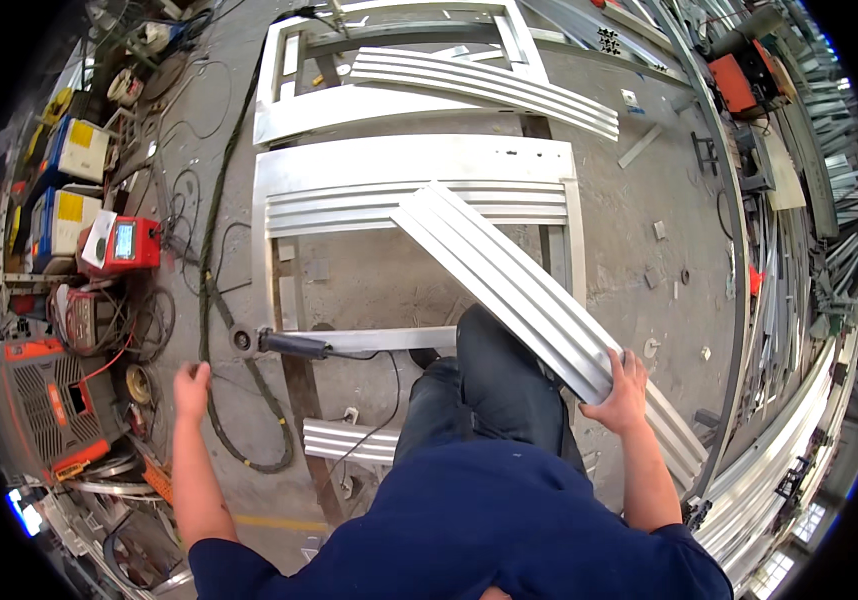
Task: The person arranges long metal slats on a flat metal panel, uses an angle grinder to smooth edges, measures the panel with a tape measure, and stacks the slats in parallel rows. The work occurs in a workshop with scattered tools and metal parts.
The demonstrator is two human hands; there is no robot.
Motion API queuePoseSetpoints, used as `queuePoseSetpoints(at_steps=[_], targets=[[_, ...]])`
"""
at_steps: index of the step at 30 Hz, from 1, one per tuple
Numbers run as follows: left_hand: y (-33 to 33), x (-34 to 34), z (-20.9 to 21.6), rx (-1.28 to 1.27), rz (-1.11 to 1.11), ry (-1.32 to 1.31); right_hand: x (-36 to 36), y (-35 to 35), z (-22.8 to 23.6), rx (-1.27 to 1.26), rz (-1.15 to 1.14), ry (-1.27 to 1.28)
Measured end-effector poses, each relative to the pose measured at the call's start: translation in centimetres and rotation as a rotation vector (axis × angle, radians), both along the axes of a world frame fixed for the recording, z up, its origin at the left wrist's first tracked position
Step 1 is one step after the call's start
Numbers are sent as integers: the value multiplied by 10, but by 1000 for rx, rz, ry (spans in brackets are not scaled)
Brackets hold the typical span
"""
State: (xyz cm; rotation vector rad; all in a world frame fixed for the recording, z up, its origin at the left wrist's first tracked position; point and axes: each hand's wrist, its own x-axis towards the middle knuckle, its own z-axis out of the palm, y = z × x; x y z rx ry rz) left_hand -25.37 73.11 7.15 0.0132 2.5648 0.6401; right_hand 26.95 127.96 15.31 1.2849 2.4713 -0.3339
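My right hand point(621, 392) is closed on the edge of a long ribbed metal plank point(509, 275). The plank slants from the middle of a silver frame point(409, 155) down past my right leg, and its far end lies over another ribbed plank point(299, 212) set across that frame. Out to the left, my left hand point(191, 388) hangs with fingers loosely bent and apart, holding nothing. Nearest to it is a thick dark cable point(211, 335). A dark power tool with a round disc, looking like an angle grinder point(294, 345), rests at the frame's near left corner.
Beyond stands a second white frame point(349, 118) with a ribbed plank point(489, 88) lying askew on it. At left are a red machine with a screen point(134, 245) and an orange-grey machine point(49, 410). Metal profiles point(779, 450) are stacked at right. A short ribbed piece point(344, 440) lies near my legs.
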Motion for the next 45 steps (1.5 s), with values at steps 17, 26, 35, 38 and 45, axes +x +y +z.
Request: queuePoseSetpoints(at_steps=[17,26,35,38,45], targets=[[280,213,-62,386,-77,-650,-122,118,-92,-323,407,181],[445,248,-96,1224,1043,-886,-177,102,-149,-532,623,278],[447,209,-202,1287,1263,-736,-239,144,-199,-442,647,210],[440,188,-237,1364,1274,-734,-243,177,-226,-405,471,8],[438,150,-298,1545,1227,-796,-258,186,-284,-287,510,118]])
